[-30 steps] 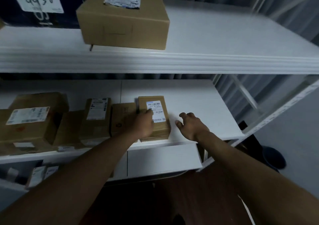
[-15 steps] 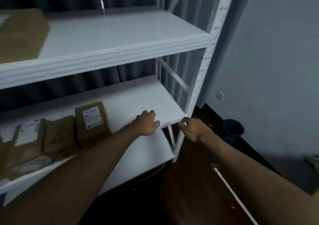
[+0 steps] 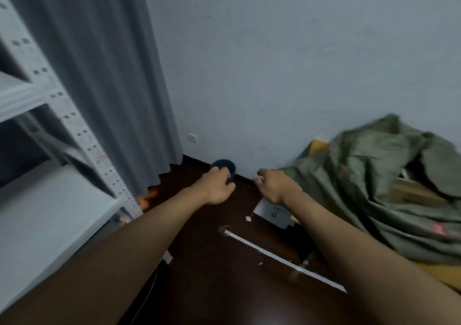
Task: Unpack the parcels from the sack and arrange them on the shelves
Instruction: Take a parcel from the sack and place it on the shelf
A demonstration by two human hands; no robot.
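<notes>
While my left hand (image 3: 219, 187) and right hand (image 3: 275, 186) hang loosely curled, holding nothing, I see dark floor (image 3: 224, 274), grey wall (image 3: 274, 62), white shelves (image 3: 45, 215), green sack (image 3: 374, 187).

Quick count: two hands, left hand (image 3: 217, 187) and right hand (image 3: 274, 186), neither holding anything. One green sack (image 3: 374, 187) slumped on the floor. One white shelving unit (image 3: 45, 212) with two shelf boards in view. One grey curtain (image 3: 99, 75), one small dark bin (image 3: 222, 165), one wall socket (image 3: 192, 138), one white strip (image 3: 282, 260) on the floor.
</notes>
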